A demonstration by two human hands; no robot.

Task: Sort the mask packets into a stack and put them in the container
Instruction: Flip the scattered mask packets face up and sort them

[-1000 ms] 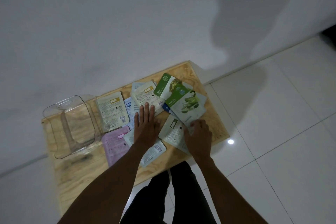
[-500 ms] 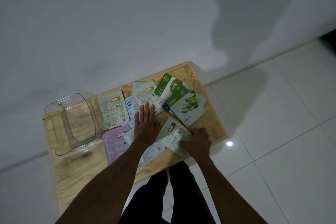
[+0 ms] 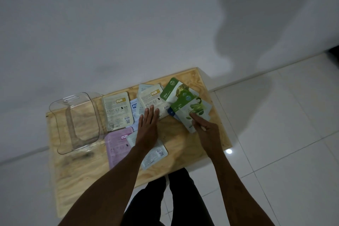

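Flat mask packets lie scattered across the far half of a plywood tabletop, most overlapping a neighbour. A cream packet with a yellow label sits at about 10 o'clock from the tabletop's centre, its long axis running near to far, back side up with a QR code at its near right corner. A second cream packet lies at 12 o'clock, tilted slightly leftward at its far end. At 1 o'clock a green olive packet lies face up with its long axis slanting from near left to far right; a green aloe packet overlaps its near edge and points the same way, covering a blue packet of which only a corner shows. A pink packet sits at 8 o'clock, long axis near to far, and a pale blue packet lies beside it, angled to the near right.

The left hand rests flat on the packets at the centre, fingers spread loosely, tips touching the second cream packet. The right hand is at 3 o'clock, its grip pinching the near edge of the aloe packet between thumb and forefinger.

A clear container stands at 9 o'clock, just beside the first cream packet, with no packets inside.
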